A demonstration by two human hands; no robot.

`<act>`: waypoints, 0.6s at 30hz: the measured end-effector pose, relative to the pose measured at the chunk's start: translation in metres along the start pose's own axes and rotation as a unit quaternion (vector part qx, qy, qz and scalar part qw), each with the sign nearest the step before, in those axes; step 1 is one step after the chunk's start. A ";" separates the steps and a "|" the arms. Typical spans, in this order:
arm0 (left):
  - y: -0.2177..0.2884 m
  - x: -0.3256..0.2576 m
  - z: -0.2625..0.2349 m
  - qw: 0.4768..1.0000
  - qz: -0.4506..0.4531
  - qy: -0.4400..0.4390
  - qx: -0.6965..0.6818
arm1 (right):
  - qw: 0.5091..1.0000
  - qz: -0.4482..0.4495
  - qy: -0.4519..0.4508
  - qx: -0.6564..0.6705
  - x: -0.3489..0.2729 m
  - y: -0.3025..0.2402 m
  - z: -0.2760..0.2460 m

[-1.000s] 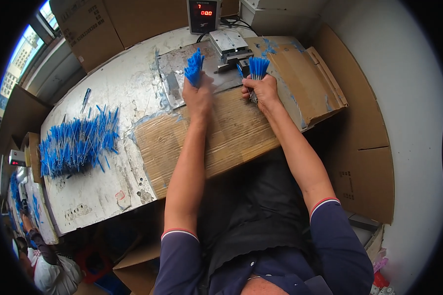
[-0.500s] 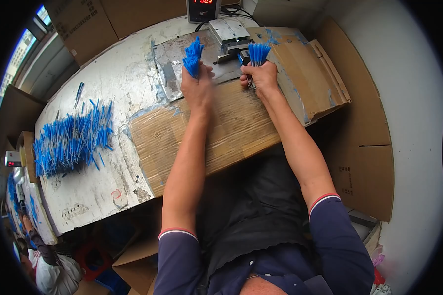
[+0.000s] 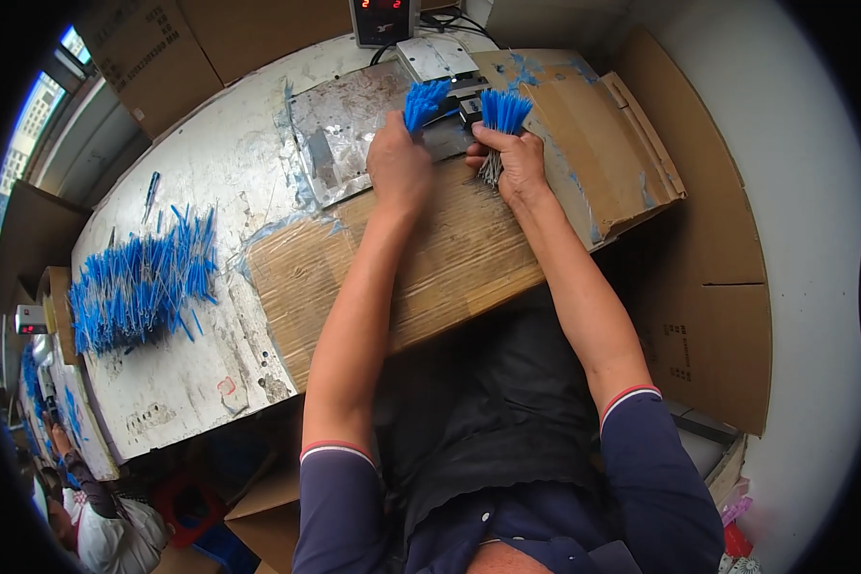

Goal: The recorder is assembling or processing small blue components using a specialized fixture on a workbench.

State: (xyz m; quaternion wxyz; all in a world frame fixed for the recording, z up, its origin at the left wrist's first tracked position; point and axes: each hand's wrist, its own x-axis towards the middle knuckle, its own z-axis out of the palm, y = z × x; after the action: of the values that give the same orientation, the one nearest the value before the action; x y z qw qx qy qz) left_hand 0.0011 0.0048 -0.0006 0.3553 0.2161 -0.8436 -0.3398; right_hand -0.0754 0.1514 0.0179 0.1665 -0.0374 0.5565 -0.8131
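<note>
My left hand, slightly blurred, is closed around a bundle of blue-tipped wires, its blue ends tilted up and to the right. Just to its right, my right hand grips a second bundle of blue-tipped wires. That one stands nearly upright, blue ends fanned at the top, with thin silvery stems hanging below the fingers. Both hands are over the far part of the table, close to a small metal device. A large pile of blue-tipped wires lies on the left of the table.
A box with a red display stands at the back, cables beside it. Flattened cardboard covers the front edge, and a metal plate lies behind it. A cardboard box sits at right. Another person works at lower left.
My left hand has moved right, toward my right hand, and its bundle now leans right. The right hand has barely moved. The red display has changed.
</note>
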 end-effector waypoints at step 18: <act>0.002 0.002 -0.002 0.999 0.050 0.017 -0.001 | 0.998 0.026 -0.032 -0.044 -0.006 -0.008 -0.005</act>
State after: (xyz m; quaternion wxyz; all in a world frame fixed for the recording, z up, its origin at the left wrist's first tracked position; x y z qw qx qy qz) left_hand 0.0012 0.0039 0.0026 0.3864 0.1790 -0.8469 -0.3185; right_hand -0.0725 0.1603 0.0246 0.2036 -0.0566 0.5872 -0.7814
